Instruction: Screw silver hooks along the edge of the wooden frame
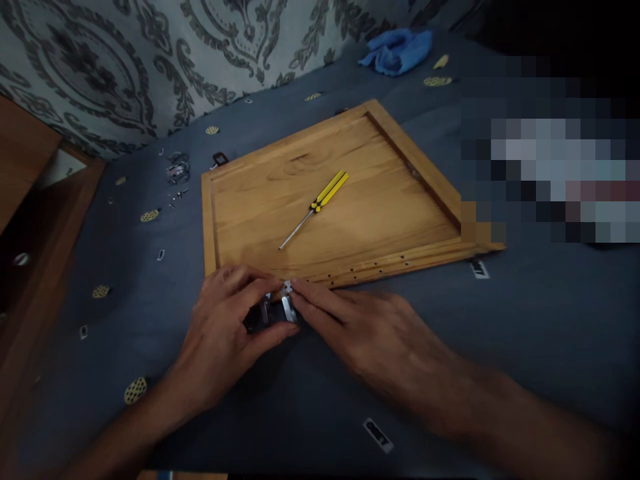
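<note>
A wooden framed panel (280,180) lies on the blue patterned cloth, with a row of small dark holes along its near edge. At the left part of that edge is a small shiny metal fitting (287,303), perhaps a hinge; its exact kind is hard to make out. My left hand (230,333) is closed around the fitting, thumb below and fingers above. My right hand (360,327) presses its fingertips together against the fitting's right side. On the panel rests a screwdriver (320,200) with a yellow and black handle, its tip toward me.
Shiny metal pieces (177,168) and a few screws (180,195) lie left of the panel. A dark fitting (219,160) sits by its far left corner. A crumpled blue cloth (397,51) is at the back. Wooden furniture (75,193) stands at left; the right side is pixelated.
</note>
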Action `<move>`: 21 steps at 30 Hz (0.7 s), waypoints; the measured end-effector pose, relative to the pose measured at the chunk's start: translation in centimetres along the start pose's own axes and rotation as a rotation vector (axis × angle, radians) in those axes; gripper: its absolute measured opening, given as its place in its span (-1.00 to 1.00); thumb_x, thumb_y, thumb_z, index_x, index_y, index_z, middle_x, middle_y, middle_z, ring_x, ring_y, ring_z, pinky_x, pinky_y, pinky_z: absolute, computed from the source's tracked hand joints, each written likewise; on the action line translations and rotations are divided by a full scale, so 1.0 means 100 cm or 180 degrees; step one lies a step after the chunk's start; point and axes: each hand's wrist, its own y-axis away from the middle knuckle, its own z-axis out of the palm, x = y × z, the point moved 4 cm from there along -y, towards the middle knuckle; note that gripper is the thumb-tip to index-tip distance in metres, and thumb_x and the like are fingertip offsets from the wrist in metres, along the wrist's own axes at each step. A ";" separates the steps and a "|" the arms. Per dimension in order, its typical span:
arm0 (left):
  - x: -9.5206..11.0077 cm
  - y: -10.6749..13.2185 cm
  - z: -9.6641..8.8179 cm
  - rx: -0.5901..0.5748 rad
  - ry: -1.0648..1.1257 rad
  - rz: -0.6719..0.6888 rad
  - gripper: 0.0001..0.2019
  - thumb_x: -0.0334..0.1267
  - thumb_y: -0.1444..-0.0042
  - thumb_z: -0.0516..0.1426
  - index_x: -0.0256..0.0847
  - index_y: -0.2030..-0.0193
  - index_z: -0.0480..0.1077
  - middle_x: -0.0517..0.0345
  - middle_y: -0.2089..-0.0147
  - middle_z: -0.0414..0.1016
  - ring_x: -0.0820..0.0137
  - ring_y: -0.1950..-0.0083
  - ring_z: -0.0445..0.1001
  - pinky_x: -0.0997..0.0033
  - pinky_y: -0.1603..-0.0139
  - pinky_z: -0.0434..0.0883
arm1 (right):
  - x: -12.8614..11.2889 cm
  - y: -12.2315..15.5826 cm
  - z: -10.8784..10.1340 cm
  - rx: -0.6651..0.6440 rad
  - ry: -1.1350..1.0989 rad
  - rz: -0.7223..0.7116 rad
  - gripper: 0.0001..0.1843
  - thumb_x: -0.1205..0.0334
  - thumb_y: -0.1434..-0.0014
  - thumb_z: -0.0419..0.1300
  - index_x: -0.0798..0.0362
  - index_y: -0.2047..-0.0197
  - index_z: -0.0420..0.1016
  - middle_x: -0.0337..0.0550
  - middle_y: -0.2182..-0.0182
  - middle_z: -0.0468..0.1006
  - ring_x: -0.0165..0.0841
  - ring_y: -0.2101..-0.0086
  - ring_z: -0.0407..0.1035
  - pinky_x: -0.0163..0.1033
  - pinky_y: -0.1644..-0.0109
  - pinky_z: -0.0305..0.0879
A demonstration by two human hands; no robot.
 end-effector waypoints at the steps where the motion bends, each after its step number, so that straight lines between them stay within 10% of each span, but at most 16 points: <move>1: 0.000 0.000 0.000 -0.0004 0.0004 -0.0003 -0.67 -0.08 -0.20 0.34 -0.08 -0.05 0.49 0.12 0.08 0.54 0.19 0.05 0.48 0.15 0.06 0.39 | 0.000 0.000 0.000 0.0045 0.0026 -0.0010 -0.56 0.61 -0.17 0.10 0.27 -0.09 0.54 0.08 -0.02 0.64 -0.25 0.37 0.58 -0.16 0.43 0.51; 21: 0.000 0.000 -0.001 -0.0039 -0.0062 -0.0005 -0.66 -0.07 -0.19 0.34 -0.08 -0.05 0.49 0.10 0.05 0.55 0.17 0.02 0.49 0.09 0.01 0.40 | 0.007 -0.004 -0.008 0.0446 -0.0084 0.0363 -0.59 0.63 -0.29 -0.04 0.17 0.14 0.62 -0.04 0.21 0.70 -0.39 0.50 0.53 -0.30 0.46 0.46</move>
